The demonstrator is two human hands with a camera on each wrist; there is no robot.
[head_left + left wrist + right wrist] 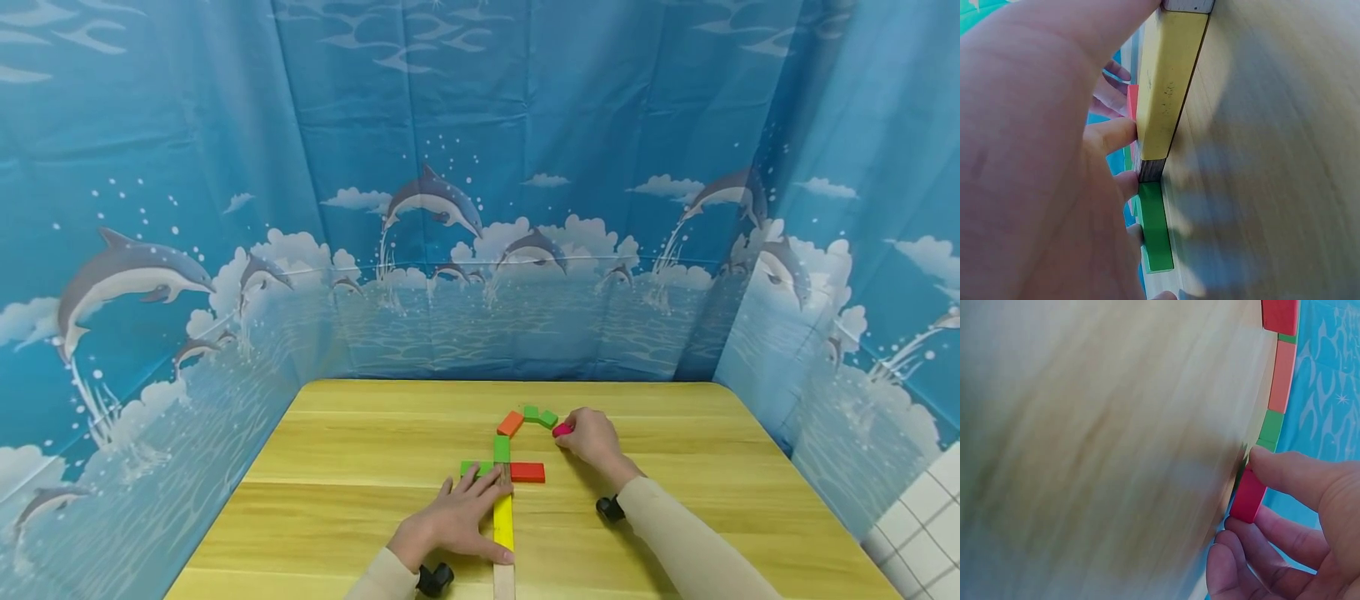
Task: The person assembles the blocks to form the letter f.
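My right hand (594, 437) pinches a small pink block (1249, 495) between thumb and fingers at the right end of a curved row of blocks. Beside it in that row lie two small green blocks, one nearer (549, 419) and one farther (531, 412), then an orange block (511, 423). My left hand (457, 515) is spread over a straight line of blocks. Its thumb lies at the near end of the yellow block (503, 527), with fingertips at the dark-grained block and the left green block (1157, 228). A red block (527, 472) sticks out to the right.
Another green block (502, 449) links the straight line to the curve. A pale wooden block (504, 582) continues the line toward the near side. All lie on a wooden table (337, 450), with a blue dolphin-print curtain (450, 325) behind and at the sides.
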